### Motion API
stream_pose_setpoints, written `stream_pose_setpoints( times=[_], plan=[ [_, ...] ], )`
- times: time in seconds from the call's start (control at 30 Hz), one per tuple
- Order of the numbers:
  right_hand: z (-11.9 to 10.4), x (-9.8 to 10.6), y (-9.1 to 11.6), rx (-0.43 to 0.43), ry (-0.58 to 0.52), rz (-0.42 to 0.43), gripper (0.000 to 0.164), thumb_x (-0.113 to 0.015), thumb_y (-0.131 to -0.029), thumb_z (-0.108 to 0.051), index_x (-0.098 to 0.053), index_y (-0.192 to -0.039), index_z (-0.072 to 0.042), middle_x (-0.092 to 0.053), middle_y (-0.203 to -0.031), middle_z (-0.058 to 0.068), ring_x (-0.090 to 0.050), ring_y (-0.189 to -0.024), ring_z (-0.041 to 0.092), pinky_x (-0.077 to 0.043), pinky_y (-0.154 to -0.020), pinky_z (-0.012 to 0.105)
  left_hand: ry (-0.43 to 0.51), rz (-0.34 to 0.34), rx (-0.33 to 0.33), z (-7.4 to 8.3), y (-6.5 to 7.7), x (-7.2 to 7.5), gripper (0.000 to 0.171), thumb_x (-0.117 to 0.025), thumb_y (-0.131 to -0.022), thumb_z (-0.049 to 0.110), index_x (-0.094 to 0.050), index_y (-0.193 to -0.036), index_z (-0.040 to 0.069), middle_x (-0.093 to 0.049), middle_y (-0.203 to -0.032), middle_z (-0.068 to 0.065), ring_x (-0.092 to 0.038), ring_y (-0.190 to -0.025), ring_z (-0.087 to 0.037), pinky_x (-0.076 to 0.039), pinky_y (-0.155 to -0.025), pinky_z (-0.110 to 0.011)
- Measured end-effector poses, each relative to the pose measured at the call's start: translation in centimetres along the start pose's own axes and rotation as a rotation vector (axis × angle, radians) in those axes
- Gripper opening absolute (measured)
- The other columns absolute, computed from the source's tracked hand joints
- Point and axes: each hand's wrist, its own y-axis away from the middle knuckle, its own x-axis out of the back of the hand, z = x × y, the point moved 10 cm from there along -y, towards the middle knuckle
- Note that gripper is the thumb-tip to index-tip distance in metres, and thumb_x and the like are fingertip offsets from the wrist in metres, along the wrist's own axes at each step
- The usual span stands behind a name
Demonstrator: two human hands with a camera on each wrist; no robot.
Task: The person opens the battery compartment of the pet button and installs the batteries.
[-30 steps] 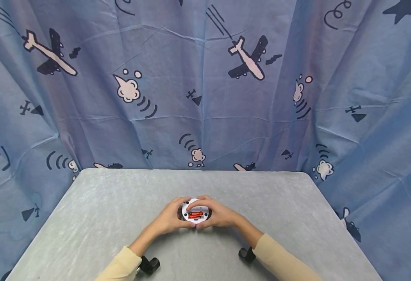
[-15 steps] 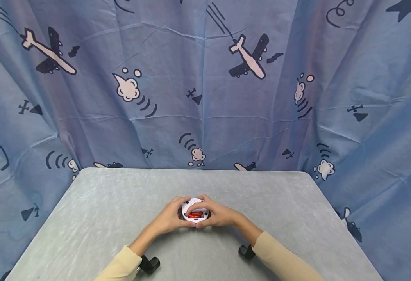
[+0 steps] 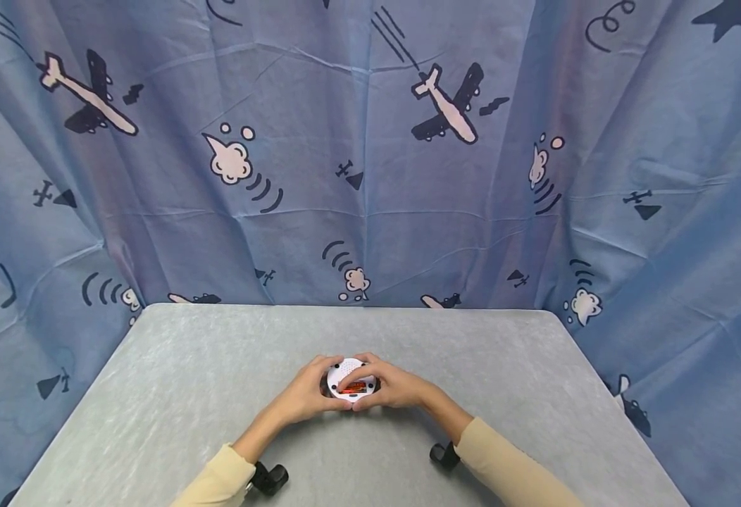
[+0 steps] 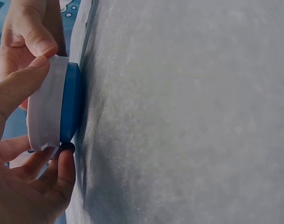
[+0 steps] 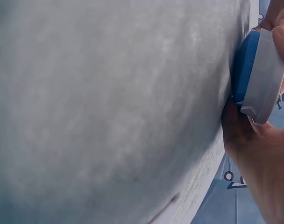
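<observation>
A round white battery device with a blue underside is held low over the table, its back facing up. Red batteries lie in an uncovered compartment in that back, near a patch of small holes. My left hand grips the left edge, thumb at the near rim and fingers round the far side. My right hand holds the right edge, its index finger reaching across the back to the batteries and partly covering them. Both thumbs nearly meet at the near rim.
The pale grey table stretches around both arms. Behind it hangs a blue curtain printed with airplanes. Black wrist cameras sit on the left wrist and right wrist.
My right index finger has shifted slightly over the battery compartment and covers more of the batteries than a second ago. Both hands keep their grip, and the device stays in place.
</observation>
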Motion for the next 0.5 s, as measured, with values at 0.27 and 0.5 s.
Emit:
stream_pose_setpoints(
  times=[0.27,0.5],
  plan=[
    [0.02,0.29,0.11,0.042,0.000,0.033,0.032,-0.086,-0.084,-0.019,-0.077,-0.115,-0.017,-0.049,-0.145,0.009,-0.042,-0.132,0.023,-0.035,-0.104,0.043,0.003,-0.002,0.008,-0.05,0.02,-0.06,0.083,-0.092,-0.078,0.027,-0.051,-0.140,-0.010,-0.057,-0.128,-0.020,-0.057,-0.114,-0.030,-0.047,-0.094,-0.048],
    [-0.11,0.14,0.20,0.079,-0.014,0.046,0.032,-0.086,-0.084,-0.016,-0.076,-0.115,-0.014,-0.049,-0.143,0.013,-0.043,-0.130,0.026,-0.034,-0.104,0.043,-0.007,-0.003,0.012,-0.01,0.12,-0.10,0.084,-0.092,-0.077,0.026,-0.051,-0.141,-0.009,-0.057,-0.130,-0.021,-0.056,-0.117,-0.032,-0.046,-0.096,-0.051]
  ],
)
